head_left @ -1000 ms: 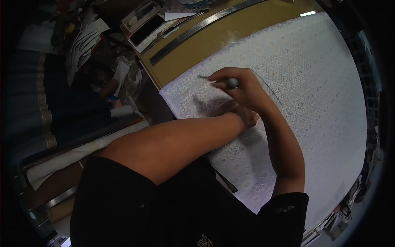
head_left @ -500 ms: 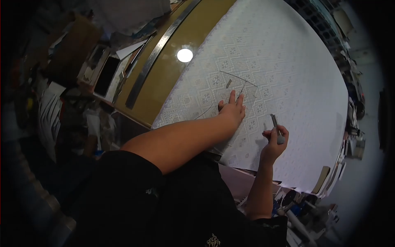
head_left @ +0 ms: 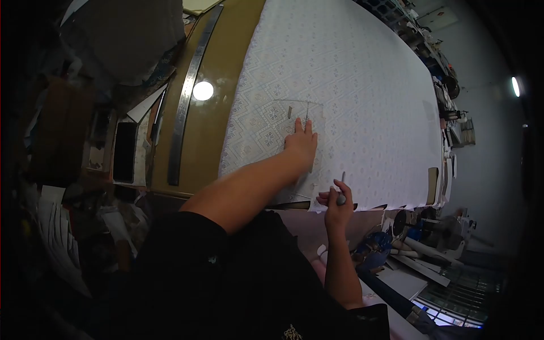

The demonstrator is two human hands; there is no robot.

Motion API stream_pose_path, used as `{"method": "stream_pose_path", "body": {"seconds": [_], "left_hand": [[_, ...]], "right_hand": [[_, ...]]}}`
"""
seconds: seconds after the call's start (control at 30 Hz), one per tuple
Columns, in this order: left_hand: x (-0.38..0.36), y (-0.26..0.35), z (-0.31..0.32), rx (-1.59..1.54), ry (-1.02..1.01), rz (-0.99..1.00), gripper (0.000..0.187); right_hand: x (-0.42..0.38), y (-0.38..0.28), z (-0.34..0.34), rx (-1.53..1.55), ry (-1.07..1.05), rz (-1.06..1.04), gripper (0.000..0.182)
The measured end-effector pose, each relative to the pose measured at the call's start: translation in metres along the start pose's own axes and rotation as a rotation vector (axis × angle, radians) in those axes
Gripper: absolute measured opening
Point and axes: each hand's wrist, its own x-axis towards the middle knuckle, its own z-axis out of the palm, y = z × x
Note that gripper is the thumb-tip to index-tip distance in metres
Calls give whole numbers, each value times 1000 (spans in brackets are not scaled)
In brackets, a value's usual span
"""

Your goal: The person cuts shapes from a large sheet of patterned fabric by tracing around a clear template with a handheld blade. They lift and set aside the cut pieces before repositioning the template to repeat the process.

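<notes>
A large pale patterned sheet (head_left: 362,85) covers most of the table. My left hand (head_left: 301,144) lies on it with its fingers spread, beside thin dark lines on the pattern. Just above its fingertips is a small brownish strip (head_left: 290,112). Nearer the sheet's front edge, my right hand (head_left: 339,205) is raised, its fingers wrapped round a slim tool (head_left: 341,198) with a rounded grey end and a thin metal tip pointing away from me. What kind of tool it is, I cannot tell.
A long metal ruler (head_left: 190,96) lies on the olive tabletop (head_left: 218,68) at the left. Further left are a dark phone-like slab (head_left: 125,152) and stacked papers (head_left: 56,226). Shelves with clutter run along the far right; tubes and blue items lie at the lower right.
The view has turned, so the table appears further left and more upright. My left hand stays spread on the sheet, and my right hand still holds the tool, now closer to the front edge.
</notes>
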Motion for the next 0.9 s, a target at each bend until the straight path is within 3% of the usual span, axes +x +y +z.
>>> {"method": "stream_pose_path", "body": {"seconds": [0.07, 0.13, 0.2, 0.3, 0.37, 0.4, 0.47, 0.6, 0.9], "left_hand": [[13, -6, 21, 19, 113, 10, 92], [14, -10, 30, 39, 164, 26, 92], [3, -14, 31, 66, 206, 31, 92], [-42, -18, 35, -49, 300, 79, 84], [-64, -23, 64, -112, 611, 68, 84], [-71, -17, 77, -83, 596, 60, 84], [-81, -3, 97, -236, 765, -87, 85], [-75, 29, 98, -375, 828, -181, 80], [-63, 57, 77, -377, 704, -440, 74]], "right_hand": [[9, 17, 6, -447, -49, -515, 32], [6, 4, 23, -527, -117, -588, 35], [14, 9, 35, -585, -270, -836, 38], [28, 11, 36, -652, -363, -872, 41], [40, 17, 28, -625, -385, -913, 43], [46, 20, 25, -642, -411, -954, 44], [56, 26, 23, -631, -398, -979, 45], [87, 25, 0, -604, -326, -973, 46], [172, 18, -69, -617, -170, -945, 41]]}}
